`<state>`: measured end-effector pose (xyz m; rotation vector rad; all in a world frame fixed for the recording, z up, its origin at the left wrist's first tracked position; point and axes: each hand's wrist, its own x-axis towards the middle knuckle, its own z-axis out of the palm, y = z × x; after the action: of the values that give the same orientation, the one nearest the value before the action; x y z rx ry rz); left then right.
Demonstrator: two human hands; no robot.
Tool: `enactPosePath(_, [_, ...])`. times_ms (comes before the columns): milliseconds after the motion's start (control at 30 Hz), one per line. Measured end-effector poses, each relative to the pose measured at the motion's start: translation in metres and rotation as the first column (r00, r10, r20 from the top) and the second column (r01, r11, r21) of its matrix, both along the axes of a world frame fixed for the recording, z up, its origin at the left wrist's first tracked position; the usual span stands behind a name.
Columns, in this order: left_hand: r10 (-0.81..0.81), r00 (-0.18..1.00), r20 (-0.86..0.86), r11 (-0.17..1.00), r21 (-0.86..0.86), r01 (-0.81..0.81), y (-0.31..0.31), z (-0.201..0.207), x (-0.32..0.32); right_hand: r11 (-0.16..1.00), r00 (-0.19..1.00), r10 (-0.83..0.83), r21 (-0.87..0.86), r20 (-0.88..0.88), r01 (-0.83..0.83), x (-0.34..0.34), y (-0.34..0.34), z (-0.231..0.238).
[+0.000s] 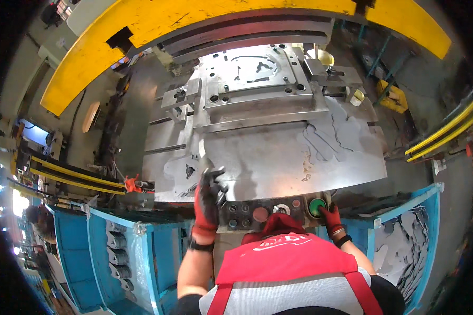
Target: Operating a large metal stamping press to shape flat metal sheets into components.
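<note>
My left hand [210, 197], in a red glove with a dark palm, is raised above the near edge of the metal press table [236, 157]. It is closed around a thin, flat, pale strip [202, 149] that points away from me; I cannot make out its exact kind. Its shadow falls on the table to the right. My right hand [330, 218], also gloved in red, lies at a large green push button [317, 207] on the right end of the control panel [239, 214]. Its fingers are apart and touch the button's edge.
A steel die [260, 97] is clamped at the back of the table beneath a yellow press frame [220, 13]. Grey sheet pieces [333, 131] lie at the table's right. Blue bins with stacked metal parts [118, 254] and flat sheet pieces [404, 247] flank me.
</note>
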<state>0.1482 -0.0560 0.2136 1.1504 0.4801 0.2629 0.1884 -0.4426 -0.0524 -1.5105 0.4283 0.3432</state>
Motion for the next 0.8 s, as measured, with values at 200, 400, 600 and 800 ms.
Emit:
enactPosePath(200, [-0.248, 0.967, 0.058, 0.968, -0.034, 0.250, -0.013, 0.016, 0.137, 0.998, 0.996, 0.056, -0.020, 0.071, -0.055, -0.006, 0.000, 0.013])
enactPosePath(400, [-0.219, 0.975, 0.018, 0.974, -0.056, 0.220, -0.004, 0.009, 0.214, 0.860, 0.966, 0.232, -0.488, 0.111, -0.151, -0.014, -0.004, 0.053])
enactPosePath(600, [-0.130, 0.985, 0.113, 0.990, 0.062, 0.123, -0.014, 0.034, 0.182, 0.749, 0.921, 0.349, -0.642, 0.174, -0.163, 0.041, -0.020, 0.128])
enactPosePath(800, [-0.115, 0.992, 0.047, 0.993, -0.020, 0.116, -0.012, 0.050, 0.086, 0.705, 0.764, 0.325, -0.681, 0.557, 0.198, 0.159, 0.012, 0.145])
